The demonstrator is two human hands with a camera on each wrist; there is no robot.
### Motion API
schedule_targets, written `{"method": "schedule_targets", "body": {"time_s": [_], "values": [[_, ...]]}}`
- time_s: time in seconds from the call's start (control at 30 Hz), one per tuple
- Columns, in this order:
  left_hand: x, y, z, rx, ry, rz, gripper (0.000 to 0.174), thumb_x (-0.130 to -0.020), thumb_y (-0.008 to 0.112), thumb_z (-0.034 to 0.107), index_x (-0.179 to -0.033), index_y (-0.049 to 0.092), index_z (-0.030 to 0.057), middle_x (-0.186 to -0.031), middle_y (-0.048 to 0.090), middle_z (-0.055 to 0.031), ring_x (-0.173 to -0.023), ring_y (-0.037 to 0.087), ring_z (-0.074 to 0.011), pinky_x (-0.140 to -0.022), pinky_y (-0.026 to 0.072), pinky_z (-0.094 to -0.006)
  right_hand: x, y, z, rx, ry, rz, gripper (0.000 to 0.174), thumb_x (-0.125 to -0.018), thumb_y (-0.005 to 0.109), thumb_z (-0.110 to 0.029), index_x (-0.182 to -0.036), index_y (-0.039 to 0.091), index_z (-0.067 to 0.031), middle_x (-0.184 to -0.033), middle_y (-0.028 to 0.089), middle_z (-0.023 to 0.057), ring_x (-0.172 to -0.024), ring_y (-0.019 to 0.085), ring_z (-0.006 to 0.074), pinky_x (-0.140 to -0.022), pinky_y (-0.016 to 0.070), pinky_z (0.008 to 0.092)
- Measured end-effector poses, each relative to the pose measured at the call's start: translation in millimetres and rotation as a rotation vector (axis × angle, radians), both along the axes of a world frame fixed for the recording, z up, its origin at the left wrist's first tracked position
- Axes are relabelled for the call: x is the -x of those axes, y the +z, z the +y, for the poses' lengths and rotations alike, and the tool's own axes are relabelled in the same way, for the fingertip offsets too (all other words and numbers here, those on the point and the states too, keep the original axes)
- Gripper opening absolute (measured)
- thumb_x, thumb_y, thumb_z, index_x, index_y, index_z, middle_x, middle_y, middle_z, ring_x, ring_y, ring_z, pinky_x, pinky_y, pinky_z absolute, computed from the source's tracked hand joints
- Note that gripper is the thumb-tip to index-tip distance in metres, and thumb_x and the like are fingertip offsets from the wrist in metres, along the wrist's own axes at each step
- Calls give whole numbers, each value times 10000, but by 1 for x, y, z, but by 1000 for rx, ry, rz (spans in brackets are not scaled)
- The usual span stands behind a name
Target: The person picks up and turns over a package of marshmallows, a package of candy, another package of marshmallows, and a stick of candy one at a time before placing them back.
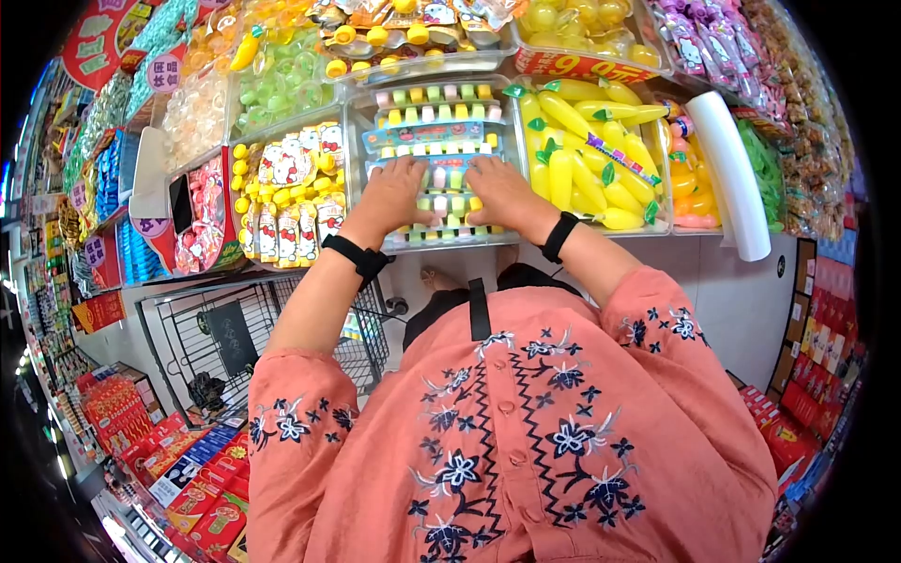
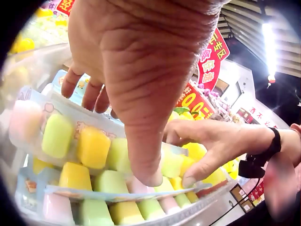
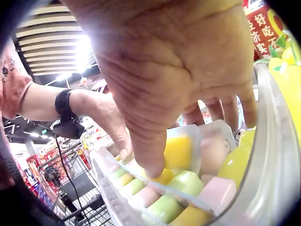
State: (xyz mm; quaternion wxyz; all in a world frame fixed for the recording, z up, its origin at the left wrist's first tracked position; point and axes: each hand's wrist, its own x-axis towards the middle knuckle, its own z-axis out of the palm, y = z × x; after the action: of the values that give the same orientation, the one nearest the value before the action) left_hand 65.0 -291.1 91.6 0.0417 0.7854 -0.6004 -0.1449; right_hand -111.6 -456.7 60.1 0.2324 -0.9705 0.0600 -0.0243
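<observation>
Left hand [image 1: 389, 197] and right hand [image 1: 502, 192] cover the jelly packs [image 1: 436, 131] mid-frame; their print's too small, red sign [image 1: 94, 38] upper left clipped.

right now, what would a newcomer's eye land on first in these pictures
Two bare hands, the left hand and the right hand, grip pastel candy packs in a clear bin at the middle of the shelf. Just right of it lies a heap of bright yellow banana-shaped sweets, and the person's pink flowered blouse fills the bottom of the head view.
</observation>
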Motion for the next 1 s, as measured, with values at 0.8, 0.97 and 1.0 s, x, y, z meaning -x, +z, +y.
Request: {"method": "schedule_targets", "body": {"time_s": [0.8, 0.97, 1.0], "values": [[-14, -3, -9, -297, -35, 69, 1003, -617, 822, 628, -1372, 520, 40, -1248, 590, -193, -1207, 543, -389, -1024, 417, -497, -18, -2, -13, -109, 59, 184, 592, -687, 792, -304, -1138, 574, 13, -1070, 625, 219, -973, 635, 392, -849, 516, 465], [-23, -13, -14, -365, -32, 154, 1026, -624, 802, 623, -1422, 497, 55, -1336, 550, -214, -1246, 516, -412, -1050, 406, -502, -29, -7, -25, -207, 64, 215, 602, -718, 758, -302, -1201, 552, -9, -1056, 634, 227, -965, 638, 410, -815, 525, 480], [-24, -13, -16, -383, -40, 155, 1018, -629, 798, 616, -1422, 498, 53, -1346, 546, -216, -1251, 513, -414, -1050, 405, -503, -31, -5, -25, -194, 72, 266, 622, -724, 747, -300, -1242, 545, -21, -1071, 632, 223, -992, 630, 409, -832, 522, 477]]}}
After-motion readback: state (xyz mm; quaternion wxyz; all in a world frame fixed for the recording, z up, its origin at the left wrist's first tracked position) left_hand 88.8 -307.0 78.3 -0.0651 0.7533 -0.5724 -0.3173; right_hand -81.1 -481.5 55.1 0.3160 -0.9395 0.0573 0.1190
